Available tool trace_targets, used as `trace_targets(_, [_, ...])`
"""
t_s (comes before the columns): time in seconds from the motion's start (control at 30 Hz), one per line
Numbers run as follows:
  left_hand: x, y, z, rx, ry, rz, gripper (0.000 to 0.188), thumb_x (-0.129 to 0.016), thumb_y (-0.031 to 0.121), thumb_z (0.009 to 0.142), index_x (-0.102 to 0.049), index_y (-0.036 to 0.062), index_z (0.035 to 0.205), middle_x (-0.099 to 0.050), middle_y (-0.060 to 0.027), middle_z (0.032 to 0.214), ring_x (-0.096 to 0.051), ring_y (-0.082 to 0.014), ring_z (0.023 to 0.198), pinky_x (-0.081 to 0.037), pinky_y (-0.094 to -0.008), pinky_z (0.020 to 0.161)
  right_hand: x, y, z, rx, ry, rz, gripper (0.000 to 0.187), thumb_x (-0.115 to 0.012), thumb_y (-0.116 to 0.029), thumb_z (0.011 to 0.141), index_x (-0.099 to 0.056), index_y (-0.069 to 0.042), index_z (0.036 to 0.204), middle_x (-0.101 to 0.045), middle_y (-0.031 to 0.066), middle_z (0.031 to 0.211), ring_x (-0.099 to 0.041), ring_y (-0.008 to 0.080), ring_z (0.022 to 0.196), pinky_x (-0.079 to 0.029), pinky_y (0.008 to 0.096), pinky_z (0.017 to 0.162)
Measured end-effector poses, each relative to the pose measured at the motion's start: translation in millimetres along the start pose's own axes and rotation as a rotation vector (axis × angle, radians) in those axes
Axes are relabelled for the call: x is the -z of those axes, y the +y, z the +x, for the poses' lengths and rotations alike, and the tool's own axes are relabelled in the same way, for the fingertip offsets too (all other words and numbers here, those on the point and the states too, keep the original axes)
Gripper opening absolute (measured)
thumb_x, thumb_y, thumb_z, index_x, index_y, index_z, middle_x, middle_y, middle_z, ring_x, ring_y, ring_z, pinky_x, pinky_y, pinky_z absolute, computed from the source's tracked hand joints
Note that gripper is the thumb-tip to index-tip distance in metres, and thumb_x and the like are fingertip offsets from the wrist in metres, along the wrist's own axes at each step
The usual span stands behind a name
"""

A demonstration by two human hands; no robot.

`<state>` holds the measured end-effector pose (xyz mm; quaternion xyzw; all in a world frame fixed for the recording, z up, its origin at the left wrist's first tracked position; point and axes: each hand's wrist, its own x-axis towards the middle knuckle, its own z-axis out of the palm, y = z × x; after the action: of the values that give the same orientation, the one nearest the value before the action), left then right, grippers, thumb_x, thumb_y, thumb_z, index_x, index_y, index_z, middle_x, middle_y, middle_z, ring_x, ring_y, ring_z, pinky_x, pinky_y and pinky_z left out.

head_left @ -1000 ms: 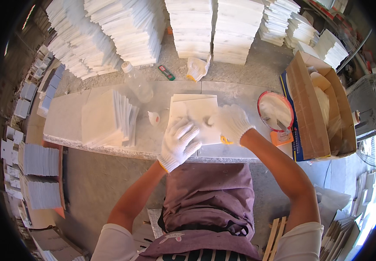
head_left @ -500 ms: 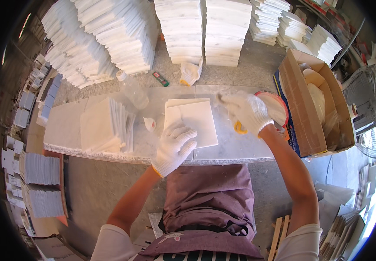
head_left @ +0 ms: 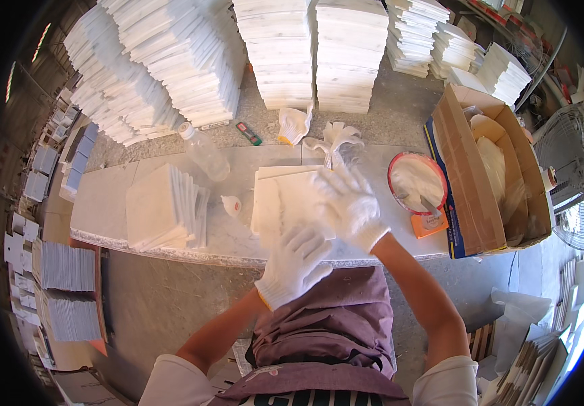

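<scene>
White stone tiles (head_left: 278, 193) lie in a small pile at the middle of the worktable, their edges slightly out of line. My right hand (head_left: 351, 208), in a white knitted glove, is over the right side of the top tile; its fingers look stretched out, though motion blurs them. Also gloved, my left hand (head_left: 294, 267) is at the pile's near edge with fingers extended and nothing held. Just beyond my right fingertips, a crumpled white glove or cloth (head_left: 336, 137) rests on the table. A small white squeeze bottle (head_left: 231, 205) stands left of the pile.
Leaning tiles (head_left: 160, 210) and a clear bottle (head_left: 205, 152) occupy the left. At right are a red-rimmed tub of white paste (head_left: 415, 181), an orange box (head_left: 430, 224) and a cardboard carton (head_left: 468, 176). Tall tile stacks (head_left: 349, 57), another glove (head_left: 294, 125) and a green-red tool (head_left: 248, 133) are behind.
My right hand has come left from beside the tub to over the tiles, and the white glove or cloth now lies beyond them. My left hand has drawn nearer and slightly right.
</scene>
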<state>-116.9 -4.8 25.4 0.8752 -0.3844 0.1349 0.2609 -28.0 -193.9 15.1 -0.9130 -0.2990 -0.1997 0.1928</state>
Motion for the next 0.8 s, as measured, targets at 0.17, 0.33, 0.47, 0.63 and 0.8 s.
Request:
trace_targets(0.17, [-13.9,30.7,-42.4,0.184,0.024,-0.270,0.035,-0.072,0.018,0.084,-0.066,0.0030,0.115,-0.065,-0.0130,0.117,-0.061,-0.0318,0.111,-0.047,-0.0453,0.098,1.4,-15.8,-34.7,0.086,-0.206,0.020,0.055,-0.065,-0.036,0.088,-0.055,-0.014,0.138,-0.052,0.0112,0.145,-0.041,0.0307,0.140,-0.026,0.0483,0.119])
trace_targets(0.33, [-43.6,32.1,-84.1,1.036,0.130,-1.153,0.045,-0.062,0.027,0.100,-0.056,0.0005,0.136,-0.063,-0.0121,0.128,-0.061,-0.0221,0.118,-0.048,-0.0346,0.102,3.5,-20.4,-34.1,0.108,-0.207,0.031,0.056,-0.065,-0.039,0.087,-0.055,-0.013,0.137,-0.054,0.0111,0.143,-0.043,0.0284,0.138,-0.026,0.0476,0.119])
trace_targets(0.47, [-40.3,7.4,-74.6,1.192,0.150,-1.464,0.045,-0.054,0.034,0.103,-0.055,0.0037,0.136,-0.062,-0.0131,0.127,-0.062,-0.0251,0.113,-0.049,-0.0398,0.100,11.2,-27.9,-36.2,0.091,-0.247,0.052,0.055,-0.062,-0.040,0.090,-0.055,-0.013,0.138,-0.055,0.0112,0.142,-0.044,0.0259,0.138,-0.027,0.0468,0.118])
trace_targets(0.63, [-41.2,-11.6,-53.3,1.245,0.301,-1.801,0.049,-0.054,0.041,0.102,-0.056,0.0010,0.130,-0.062,-0.0170,0.120,-0.062,-0.0322,0.112,-0.050,-0.0449,0.101,9.5,-25.7,-31.3,0.110,-0.275,0.032,0.054,-0.061,-0.041,0.091,-0.056,-0.012,0.137,-0.058,0.0118,0.139,-0.046,0.0271,0.136,-0.028,0.0460,0.118])
trace_targets(0.8, [-35.5,-20.0,-37.4,1.315,0.342,-1.882,0.054,-0.051,0.045,0.102,-0.054,-0.0057,0.121,-0.062,-0.0204,0.120,-0.061,-0.0349,0.112,-0.049,-0.0502,0.103,-1.9,-23.2,-20.4,0.107,-0.193,0.035,0.052,-0.061,-0.041,0.091,-0.057,-0.012,0.135,-0.060,0.0126,0.135,-0.047,0.0302,0.134,-0.029,0.0462,0.117])
